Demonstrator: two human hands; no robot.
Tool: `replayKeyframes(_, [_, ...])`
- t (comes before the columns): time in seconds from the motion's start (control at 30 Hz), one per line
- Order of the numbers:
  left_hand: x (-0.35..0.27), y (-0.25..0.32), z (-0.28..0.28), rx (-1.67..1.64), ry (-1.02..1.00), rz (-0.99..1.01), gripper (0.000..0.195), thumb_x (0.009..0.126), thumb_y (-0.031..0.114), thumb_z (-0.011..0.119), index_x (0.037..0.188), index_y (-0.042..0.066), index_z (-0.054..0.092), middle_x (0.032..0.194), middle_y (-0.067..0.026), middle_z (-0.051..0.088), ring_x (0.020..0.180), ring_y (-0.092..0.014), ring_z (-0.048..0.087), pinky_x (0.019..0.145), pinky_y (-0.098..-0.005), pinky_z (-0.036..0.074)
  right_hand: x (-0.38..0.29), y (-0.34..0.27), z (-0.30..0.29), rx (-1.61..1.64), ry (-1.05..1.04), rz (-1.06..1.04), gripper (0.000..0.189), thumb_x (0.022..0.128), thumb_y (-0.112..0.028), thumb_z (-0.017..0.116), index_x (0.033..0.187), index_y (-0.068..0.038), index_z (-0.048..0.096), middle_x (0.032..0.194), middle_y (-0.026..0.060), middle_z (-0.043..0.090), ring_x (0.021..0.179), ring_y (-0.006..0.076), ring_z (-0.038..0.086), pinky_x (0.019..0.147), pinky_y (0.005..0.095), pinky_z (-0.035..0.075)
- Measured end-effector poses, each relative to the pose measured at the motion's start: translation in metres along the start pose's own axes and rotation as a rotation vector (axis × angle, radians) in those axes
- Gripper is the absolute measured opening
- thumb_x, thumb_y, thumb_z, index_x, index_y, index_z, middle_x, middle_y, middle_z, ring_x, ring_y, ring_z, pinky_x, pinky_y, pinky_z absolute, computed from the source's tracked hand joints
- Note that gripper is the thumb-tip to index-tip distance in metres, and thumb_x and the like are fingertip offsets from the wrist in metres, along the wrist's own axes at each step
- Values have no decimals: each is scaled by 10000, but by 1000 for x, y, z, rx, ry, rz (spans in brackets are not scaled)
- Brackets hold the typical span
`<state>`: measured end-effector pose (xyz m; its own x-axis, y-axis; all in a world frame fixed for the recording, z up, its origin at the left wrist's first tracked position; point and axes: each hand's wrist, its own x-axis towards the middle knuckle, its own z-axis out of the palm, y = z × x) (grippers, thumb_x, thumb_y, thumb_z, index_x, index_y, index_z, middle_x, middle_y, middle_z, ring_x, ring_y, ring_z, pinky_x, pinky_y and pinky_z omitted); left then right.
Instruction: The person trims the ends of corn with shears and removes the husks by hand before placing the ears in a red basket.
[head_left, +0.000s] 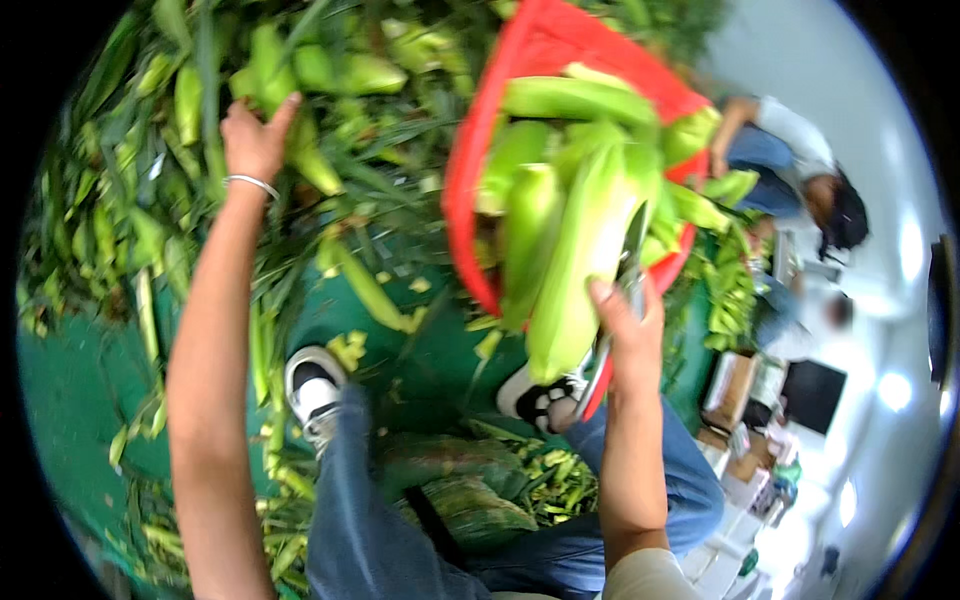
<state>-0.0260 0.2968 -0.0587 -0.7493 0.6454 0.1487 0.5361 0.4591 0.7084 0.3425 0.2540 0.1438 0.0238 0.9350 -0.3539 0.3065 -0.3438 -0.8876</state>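
Note:
My left hand (256, 142), with a silver bracelet at the wrist, reaches into a pile of green corn ears and leaves. Its thumb and fingers lie around a husked-in ear (270, 71); leaves hide the fingertips, so a firm grip cannot be told. My right hand (631, 330) holds metal shears (636, 240) with a red handle, blades pointing away from me. Its thumb also presses a large pale green ear of corn (577, 262) against the shears. That ear hangs over the near rim of a red basket (471, 217), which is filled with more green ears (529, 232).
Corn leaves and cut stalks litter the green floor (442, 390) around my shoes (315, 386). Between my legs lies a bulging sack (465, 495) beside trimmings. At the right, another person (795, 157) bends near the basket, and cardboard boxes (731, 394) stand farther back.

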Motion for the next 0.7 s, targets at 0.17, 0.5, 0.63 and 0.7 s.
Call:
replayKeyframes(0.17, [27,-16,-7,-95,-261,-129,610,690,464,721,956,-67,583,826,-194,654,763,-336,644,708,-384,511,9,-22,-36,-69,283,-480,516,772,-169,653,1214,10,454,1086,140,570,1020,204,543,909,337,410])
replayKeyframes(0.5, [-197,-40,-144,-1527,-234,-789,411,853,268,605,1124,-21,496,1103,-169,576,995,-288,595,799,-441,550,-64,46,89,-542,-886,-227,563,682,-128,651,1188,6,442,1019,181,558,913,337,572,821,386,452])
replayKeyframes(0.63, [-212,-38,-157,-891,-117,-789,412,855,321,601,1090,-6,513,1004,-129,600,887,-219,616,677,-342,564,-73,68,111,-567,-922,-220,566,684,-144,679,1190,-18,457,997,144,581,932,230,581,825,307,449])
replayKeyframes(0.7, [-216,-26,-157,-859,-173,-807,423,834,325,630,1057,-18,522,948,-105,603,830,-187,611,667,-306,532,-66,82,120,-610,-812,-444,622,678,-208,726,1187,-8,431,1010,171,562,913,284,580,797,351,462])
